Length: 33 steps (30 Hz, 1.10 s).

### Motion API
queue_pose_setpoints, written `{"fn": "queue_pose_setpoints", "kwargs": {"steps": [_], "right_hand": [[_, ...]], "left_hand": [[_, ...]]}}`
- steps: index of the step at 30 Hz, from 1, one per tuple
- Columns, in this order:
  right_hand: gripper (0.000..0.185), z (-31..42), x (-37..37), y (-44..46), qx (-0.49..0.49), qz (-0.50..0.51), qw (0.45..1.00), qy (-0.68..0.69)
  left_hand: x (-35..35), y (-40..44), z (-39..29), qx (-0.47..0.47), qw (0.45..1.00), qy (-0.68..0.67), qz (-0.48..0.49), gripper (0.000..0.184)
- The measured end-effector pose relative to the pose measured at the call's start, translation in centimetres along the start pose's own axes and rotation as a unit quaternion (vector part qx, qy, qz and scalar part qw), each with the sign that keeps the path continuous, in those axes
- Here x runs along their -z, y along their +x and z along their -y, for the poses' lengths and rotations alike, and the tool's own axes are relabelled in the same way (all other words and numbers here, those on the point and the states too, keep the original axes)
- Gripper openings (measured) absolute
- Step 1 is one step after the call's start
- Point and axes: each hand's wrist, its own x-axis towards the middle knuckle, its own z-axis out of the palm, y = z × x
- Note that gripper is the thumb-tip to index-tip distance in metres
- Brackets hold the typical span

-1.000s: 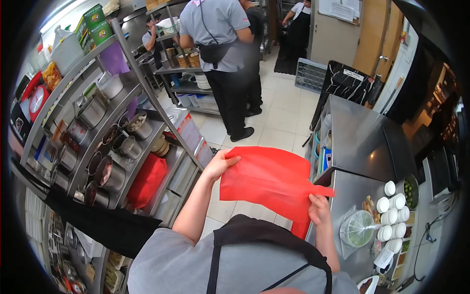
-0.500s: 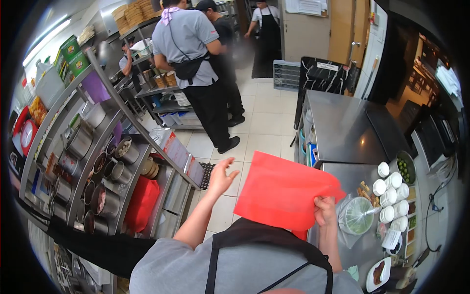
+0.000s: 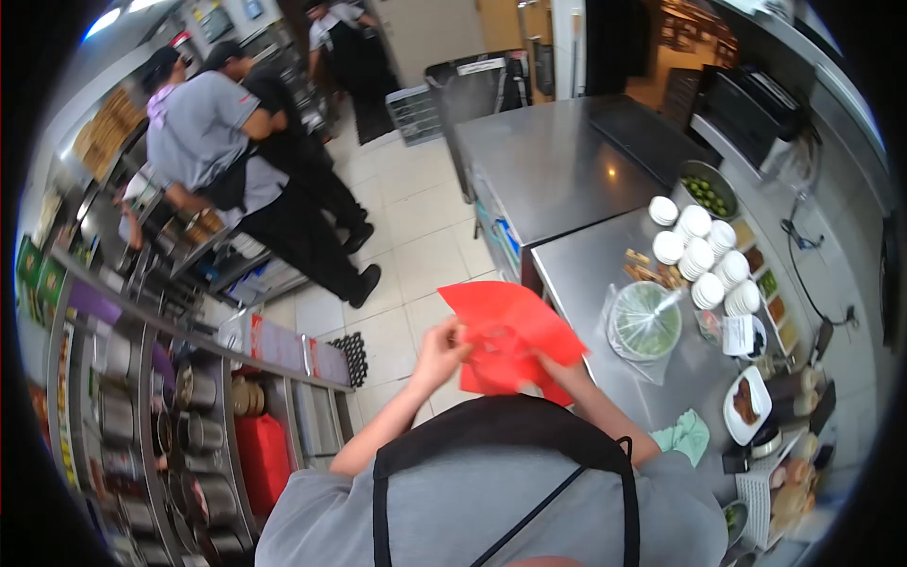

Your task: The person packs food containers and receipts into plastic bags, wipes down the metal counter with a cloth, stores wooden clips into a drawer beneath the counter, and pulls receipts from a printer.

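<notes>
In front of my chest is a red bag [image 3: 529,321] of thin, cloth-like material, bent and slightly blurred, with what looks like a cut-out near its middle. My left hand [image 3: 442,355] pinches its left edge, fingers closed. At the lower right, my right hand [image 3: 562,371] grips the bag too, its fingertips partly covered by the red material. Below the main sheet another red fold shows; I cannot tell whether it is a second piece.
To my right, a steel counter [image 3: 590,283] bears stacked white cups [image 3: 697,257], a plastic-wrapped bowl of greens [image 3: 645,321], a plate of food [image 3: 746,406] and a green cloth [image 3: 682,437]. Shelves with pots [image 3: 203,430] and more red material [image 3: 263,463] stand left. Several people [image 3: 213,142] stand ahead.
My left hand, empty and spread before, now grips the bag's left edge. The bag has bent and come closer to my body. My view has swung right.
</notes>
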Motion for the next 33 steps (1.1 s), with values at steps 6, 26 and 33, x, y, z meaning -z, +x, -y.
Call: {"fn": "queue_pose_setpoints", "kwargs": {"steps": [6, 26, 33], "right_hand": [[0.02, 3.9, 11.4, 4.3, 0.191, -0.268, 0.93, 0.164], [0.011, 10.3, 0.9, 4.1, 0.349, -0.048, 0.852, -0.387], [0.02, 1.4, -1.1, 7.8, 0.053, 0.151, 0.946, -0.283]], "left_hand": [[5.8, 4.5, 1.9, -0.062, 0.951, 0.263, -0.147, 0.019], [2.2, 9.7, -1.7, -0.123, 0.896, 0.41, -0.118, 0.026], [-2.0, 5.3, -8.2, -0.09, 0.981, 0.126, 0.115, 0.05]]}}
